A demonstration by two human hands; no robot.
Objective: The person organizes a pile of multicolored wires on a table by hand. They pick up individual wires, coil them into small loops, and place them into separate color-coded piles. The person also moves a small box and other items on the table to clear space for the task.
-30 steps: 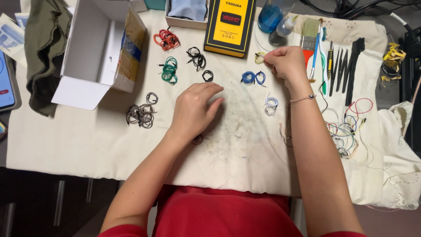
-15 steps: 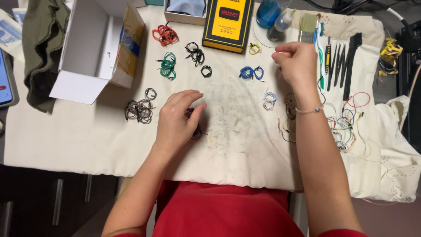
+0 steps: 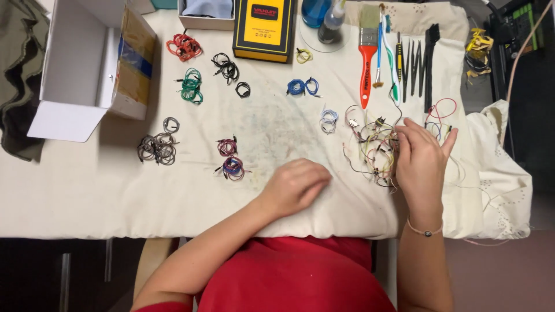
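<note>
A cream cloth-covered table (image 3: 115,196). The right hand (image 3: 421,160), fingers spread, rests on a loose tangle of thin multicoloured wires (image 3: 376,147), light, limp, probably snag-prone; best lifted by a single strand. The left hand (image 3: 298,186) lies loosely curled, seemingly empty.

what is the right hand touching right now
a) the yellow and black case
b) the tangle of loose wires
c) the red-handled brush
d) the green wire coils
b: the right hand lies with its fingers on the tangle of loose wires, while the red-handled brush sits farther up the cloth, apart from the hand.
</note>
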